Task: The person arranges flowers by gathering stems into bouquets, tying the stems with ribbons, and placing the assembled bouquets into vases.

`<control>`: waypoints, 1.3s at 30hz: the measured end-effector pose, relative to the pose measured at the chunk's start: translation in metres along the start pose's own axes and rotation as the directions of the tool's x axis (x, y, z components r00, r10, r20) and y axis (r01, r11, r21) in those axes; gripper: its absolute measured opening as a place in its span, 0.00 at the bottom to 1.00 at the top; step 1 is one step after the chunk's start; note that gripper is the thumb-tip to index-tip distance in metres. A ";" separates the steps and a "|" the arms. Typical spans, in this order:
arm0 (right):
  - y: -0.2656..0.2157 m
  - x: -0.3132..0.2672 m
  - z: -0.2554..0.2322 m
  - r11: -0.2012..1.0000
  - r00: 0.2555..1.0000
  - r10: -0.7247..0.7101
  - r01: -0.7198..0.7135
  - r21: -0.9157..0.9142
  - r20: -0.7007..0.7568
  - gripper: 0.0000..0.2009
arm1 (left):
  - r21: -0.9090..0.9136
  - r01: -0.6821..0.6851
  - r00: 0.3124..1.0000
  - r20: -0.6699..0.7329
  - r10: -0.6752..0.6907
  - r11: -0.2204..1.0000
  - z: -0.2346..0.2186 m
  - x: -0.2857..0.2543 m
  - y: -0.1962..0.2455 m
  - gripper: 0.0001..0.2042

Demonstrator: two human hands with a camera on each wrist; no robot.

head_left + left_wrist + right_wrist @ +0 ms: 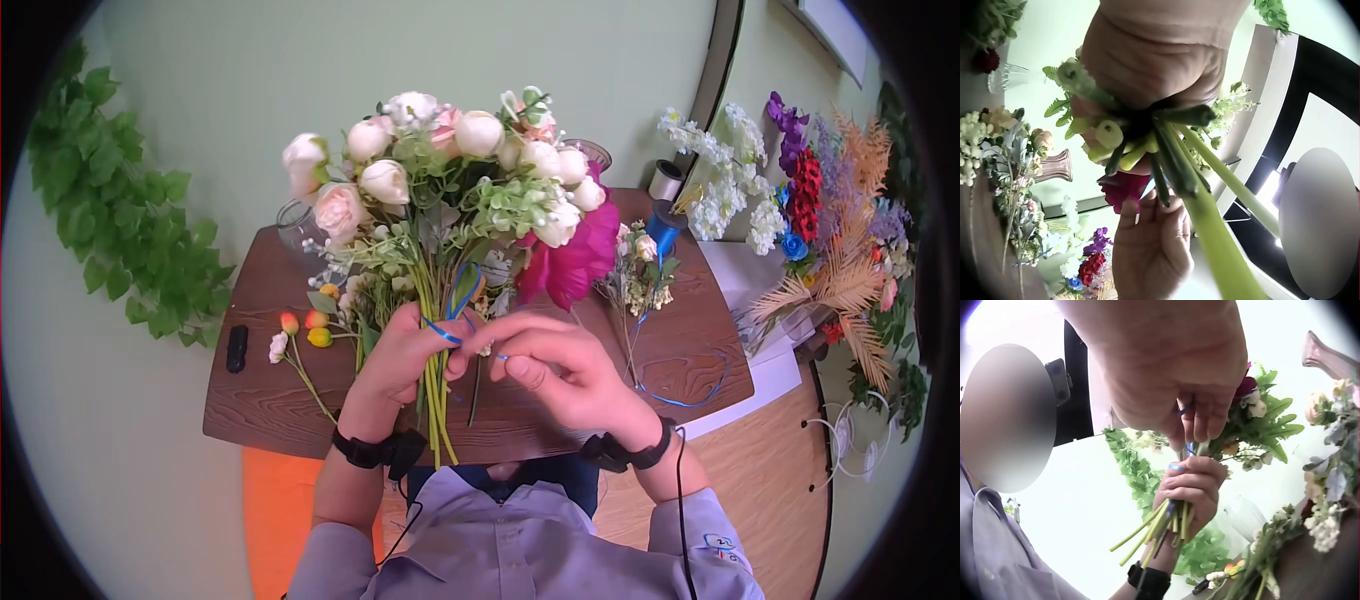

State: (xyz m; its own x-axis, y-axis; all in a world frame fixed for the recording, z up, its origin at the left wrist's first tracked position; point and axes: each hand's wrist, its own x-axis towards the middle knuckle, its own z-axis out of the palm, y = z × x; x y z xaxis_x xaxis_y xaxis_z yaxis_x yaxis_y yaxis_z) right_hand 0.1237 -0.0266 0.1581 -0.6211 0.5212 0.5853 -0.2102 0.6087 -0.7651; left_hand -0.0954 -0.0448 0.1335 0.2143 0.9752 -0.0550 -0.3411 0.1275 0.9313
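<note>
A bouquet of white and pale pink flowers [385, 182] with a large magenta bloom [570, 262] stands upright above the table's near edge. The left hand [398, 358] grips its green stems [434, 400], which stick out below the fist. Blue ribbon [443, 332] loops over the stems and the left thumb. Just to the right, the right hand [575, 375] pinches a piece of the ribbon between thumb and fingers. In the right wrist view the left hand [1192, 487] wraps the stems, with the right hand [1179, 394] directly above.
On the brown table [290, 385] lie tulips [318, 328], a small black object [237, 348] and a blue ribbon spool [664, 222]. Small flower sprigs [645, 280] rest at the right, a glass vase [296, 225] behind. More artificial flowers [805, 195] stand right; leafy garland [120, 200] hangs left.
</note>
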 end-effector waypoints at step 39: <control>0.036 0.088 0.010 0.722 0.750 0.659 -0.607 -0.331 0.061 0.11 | 0.991 0.027 0.764 0.063 0.642 -0.130 0.033 0.014 -0.069 0.06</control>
State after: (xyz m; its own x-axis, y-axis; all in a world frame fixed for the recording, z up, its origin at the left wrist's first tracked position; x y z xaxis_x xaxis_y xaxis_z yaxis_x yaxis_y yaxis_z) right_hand 0.0533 0.0353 0.1790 -0.6505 0.7551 -0.0817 0.4754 0.3209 -0.8191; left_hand -0.0387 -0.0462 0.0800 0.0028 0.8155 0.5788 0.9571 -0.1699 0.2348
